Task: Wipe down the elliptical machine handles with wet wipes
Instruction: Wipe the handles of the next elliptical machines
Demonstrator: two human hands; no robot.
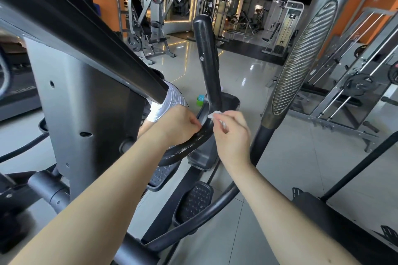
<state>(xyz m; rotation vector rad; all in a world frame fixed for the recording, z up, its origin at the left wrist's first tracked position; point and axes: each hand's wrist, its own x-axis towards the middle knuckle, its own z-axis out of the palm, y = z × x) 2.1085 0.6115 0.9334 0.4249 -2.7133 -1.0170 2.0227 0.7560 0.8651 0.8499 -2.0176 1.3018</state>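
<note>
A black, scuffed elliptical handle [206,58] rises in the middle of the view and curves down to the left at its base. My right hand [232,133] pinches a small crumpled white wet wipe [215,115] against the right side of the curve. On the curve's left side my left hand [181,125] has its fingers curled against the bar. A thicker grey handle with a ribbed metal grip [301,60] stands to the right, untouched.
The elliptical's grey console column [86,103] and a black bar [86,34] fill the left. Pedals [196,200] lie below my arms. A green and blue container [200,100] sits on the tiled floor beyond the handle. Weight machines [355,84] stand right and behind.
</note>
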